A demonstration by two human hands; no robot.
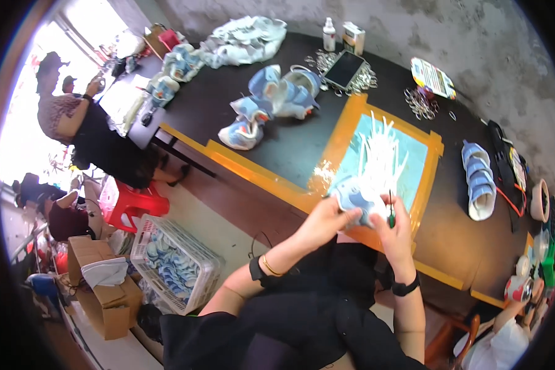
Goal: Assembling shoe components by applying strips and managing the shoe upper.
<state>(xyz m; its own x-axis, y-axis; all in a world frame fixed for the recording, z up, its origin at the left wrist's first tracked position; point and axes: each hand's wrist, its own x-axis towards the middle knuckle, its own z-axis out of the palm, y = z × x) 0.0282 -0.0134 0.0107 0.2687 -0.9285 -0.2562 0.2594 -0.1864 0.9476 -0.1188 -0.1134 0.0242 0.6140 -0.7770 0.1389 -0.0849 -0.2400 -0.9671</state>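
My left hand point(332, 221) pinches a small curved blue-and-white fabric piece point(353, 196) by its near edge, over the front of the table. Closed on the right side of the same piece is my right hand point(396, 231). A slim tool with a green part point(391, 217) shows between the right fingers; its kind is too small to tell. Just beyond the hands, a bundle of thin white strips point(379, 151) lies fanned out on a pale blue mat point(415, 154) edged with orange tape. Small light scraps point(322, 177) lie left of the piece.
Blue-and-white fabric pieces point(277, 92) are heaped farther back, near a phone point(345, 69) and metal rings point(367, 80). A nested stack of pieces point(478, 179) stands right. A white crate point(213, 280) of pieces and a red stool point(126, 203) are left. Other people sit or stand nearby.
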